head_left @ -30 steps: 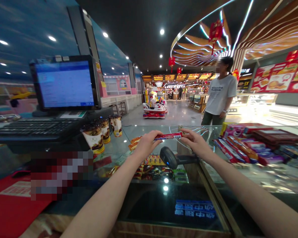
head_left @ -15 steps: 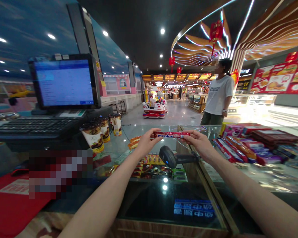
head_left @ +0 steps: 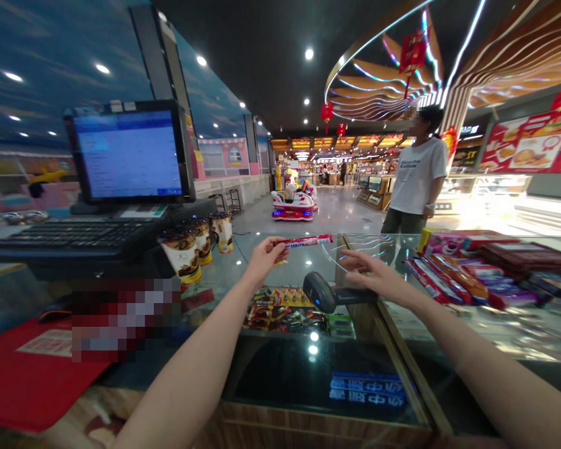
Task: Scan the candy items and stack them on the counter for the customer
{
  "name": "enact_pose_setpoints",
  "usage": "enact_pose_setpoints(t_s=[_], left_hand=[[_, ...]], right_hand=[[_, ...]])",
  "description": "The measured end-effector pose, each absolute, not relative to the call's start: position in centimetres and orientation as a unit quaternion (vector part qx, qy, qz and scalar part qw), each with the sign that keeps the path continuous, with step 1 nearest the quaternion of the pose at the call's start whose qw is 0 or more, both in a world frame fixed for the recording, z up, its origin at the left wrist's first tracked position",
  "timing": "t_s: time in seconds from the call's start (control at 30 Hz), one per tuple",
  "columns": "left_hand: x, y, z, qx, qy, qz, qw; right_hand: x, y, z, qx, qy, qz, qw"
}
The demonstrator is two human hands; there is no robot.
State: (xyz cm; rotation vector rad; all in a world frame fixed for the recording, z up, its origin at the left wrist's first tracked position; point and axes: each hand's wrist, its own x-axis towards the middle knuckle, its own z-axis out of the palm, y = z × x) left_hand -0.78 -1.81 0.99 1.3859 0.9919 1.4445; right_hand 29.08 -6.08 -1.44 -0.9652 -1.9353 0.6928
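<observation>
My left hand (head_left: 265, 259) pinches one end of a red Mentos candy roll (head_left: 307, 241), which sticks out to the right above the glass counter. My right hand (head_left: 371, 273) is apart from the roll, its fingers stretched out and holding nothing. Just below that hand lies a black handheld barcode scanner (head_left: 325, 293) on the counter top, with a small blue light on its head.
Several patterned cups (head_left: 182, 254) stand beside a keyboard (head_left: 70, 237) and a lit monitor (head_left: 129, 156) on the left. Candy bars and boxes (head_left: 462, 274) lie on the right of the glass counter (head_left: 280, 349). A person (head_left: 414, 174) stands beyond it.
My right hand has let go of the candy roll and opened, moving slightly down. The roll stays in my left hand, now tilted with its right end higher.
</observation>
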Motion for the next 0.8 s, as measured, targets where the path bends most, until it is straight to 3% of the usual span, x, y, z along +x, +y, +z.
enact_pose_setpoints(t_s=[0.13, 0.37, 0.6, 0.8], left_hand=[[-2.8, -1.1, 1.0, 0.534, 0.441, 0.595, 0.408], [-4.6, -0.3, 0.5, 0.501, 0.459, 0.612, 0.404], [-4.9, -0.3, 0.3, 0.487, 0.464, 0.599, 0.434], [-4.7, -0.3, 0.1, 0.507, 0.452, 0.587, 0.441]], right_hand=[[29.4, -7.5, -2.0, -0.374, -0.862, 0.211, 0.269], [28.5, -7.4, -2.7, -0.384, -0.895, 0.091, 0.208], [28.7, -7.1, -2.8, -0.389, -0.888, 0.075, 0.231], [28.7, -6.5, -2.4, -0.397, -0.848, 0.114, 0.334]])
